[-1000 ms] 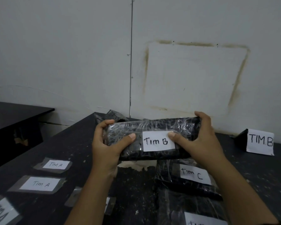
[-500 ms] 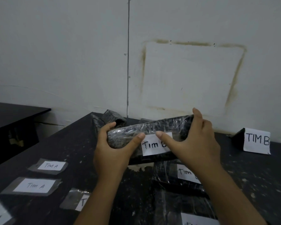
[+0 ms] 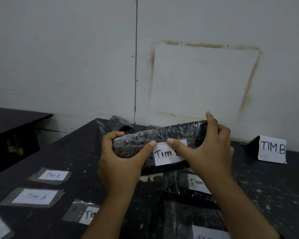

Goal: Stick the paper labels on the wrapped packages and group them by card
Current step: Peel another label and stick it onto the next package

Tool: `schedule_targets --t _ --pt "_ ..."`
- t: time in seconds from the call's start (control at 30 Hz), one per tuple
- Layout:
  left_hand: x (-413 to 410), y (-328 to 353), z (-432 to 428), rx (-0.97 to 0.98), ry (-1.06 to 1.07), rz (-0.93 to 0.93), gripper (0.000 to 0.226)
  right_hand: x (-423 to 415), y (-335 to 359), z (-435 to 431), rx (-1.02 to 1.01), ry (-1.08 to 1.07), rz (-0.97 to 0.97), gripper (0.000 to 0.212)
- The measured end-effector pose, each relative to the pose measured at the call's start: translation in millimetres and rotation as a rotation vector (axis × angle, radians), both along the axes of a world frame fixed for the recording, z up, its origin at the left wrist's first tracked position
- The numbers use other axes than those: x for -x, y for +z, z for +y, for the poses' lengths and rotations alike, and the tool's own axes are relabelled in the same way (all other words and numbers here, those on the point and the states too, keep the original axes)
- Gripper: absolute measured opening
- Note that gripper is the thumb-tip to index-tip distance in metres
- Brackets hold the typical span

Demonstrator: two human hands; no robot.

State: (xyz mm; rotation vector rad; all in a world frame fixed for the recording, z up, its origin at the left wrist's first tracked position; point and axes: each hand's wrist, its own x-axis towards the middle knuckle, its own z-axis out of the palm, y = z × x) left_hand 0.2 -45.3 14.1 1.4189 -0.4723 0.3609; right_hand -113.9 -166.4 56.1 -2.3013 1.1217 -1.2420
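Left hand and right hand clasp the wrapped package mid-frame. The right thumb has slid leftward across its Tim B label, seemingly sealing it.

The package gripped by the left hand and right hand is wrapped in glossy, crinkled clear plastic over black, its label matt white paper, the table below them matt black and scuffed, and the strips to their left paper under shiny tape.
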Motion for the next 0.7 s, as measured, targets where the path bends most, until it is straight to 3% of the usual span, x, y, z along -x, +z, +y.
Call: schedule_targets --t 0.33,0.47,0.53,0.63,0.7 --pt "-12 -5 2 0.008 -0.054 0.017 0.05 4 -1 -14 -0.053 0.142 -0.123 0.075" --pt "-14 -6 1 0.001 -0.076 0.011 0.046 5 -2 -17 -0.043 0.148 -0.104 0.066" --pt "-10 -6 0 -0.012 -0.068 -0.014 0.044 3 -2 -15 -0.051 0.122 -0.012 0.074" --pt "-2 -6 -2 -0.039 -0.033 -0.08 0.044 0 -2 -6 -0.149 0.051 0.172 0.119" --pt "4 -3 -3 -0.032 -0.011 -0.116 0.046 -1 -1 -1 -0.142 -0.001 0.19 0.137"
